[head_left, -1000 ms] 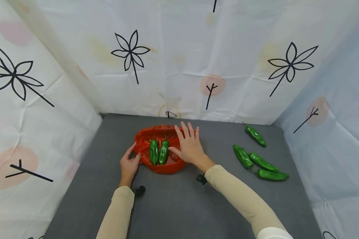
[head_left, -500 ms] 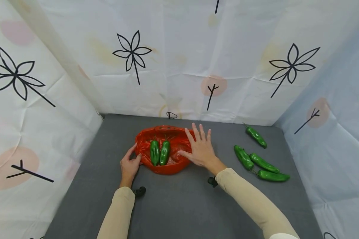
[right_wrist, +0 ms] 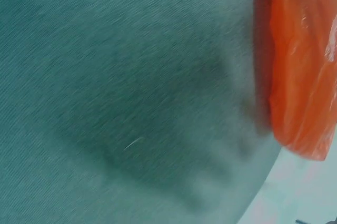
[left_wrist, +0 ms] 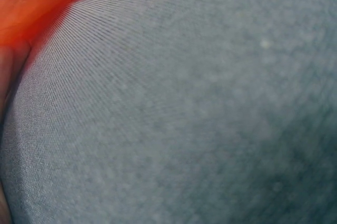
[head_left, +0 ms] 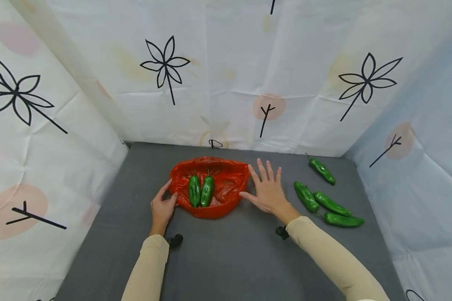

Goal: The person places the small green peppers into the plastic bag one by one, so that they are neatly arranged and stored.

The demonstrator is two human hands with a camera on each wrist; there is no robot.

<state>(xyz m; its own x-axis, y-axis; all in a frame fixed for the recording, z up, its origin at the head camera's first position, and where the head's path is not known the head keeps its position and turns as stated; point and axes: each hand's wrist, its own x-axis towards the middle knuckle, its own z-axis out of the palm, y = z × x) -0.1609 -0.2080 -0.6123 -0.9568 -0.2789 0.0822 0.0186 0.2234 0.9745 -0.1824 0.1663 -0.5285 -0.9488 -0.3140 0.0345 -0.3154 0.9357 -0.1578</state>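
Note:
A red plastic bag [head_left: 226, 184] lies on the table with its mouth spread wide. Two green chili peppers, one [head_left: 194, 191] beside the other [head_left: 207, 191], lie inside it, stems pointing to the back. My left hand [head_left: 163, 209] holds the bag's left edge between thumb and fingers; in the left wrist view the red bag [left_wrist: 37, 3] fills the top left corner. Just off the bag's right edge my right hand [head_left: 269, 193] is spread wide, holding nothing. The right wrist view has the bag [right_wrist: 303, 66] at its right side and none of the hand.
On the right of the grey table [head_left: 226, 259], three green peppers lie close together, among them one [head_left: 306, 196] tilted at the left. Another pepper [head_left: 322, 171] lies apart behind them. Patterned white cloth [head_left: 226, 83] stands around the back and sides.
My right hand has moved right, from over the bag's right part to beside its edge, fingers still spread. The left hand stays at the bag's left edge, and the peppers have not moved.

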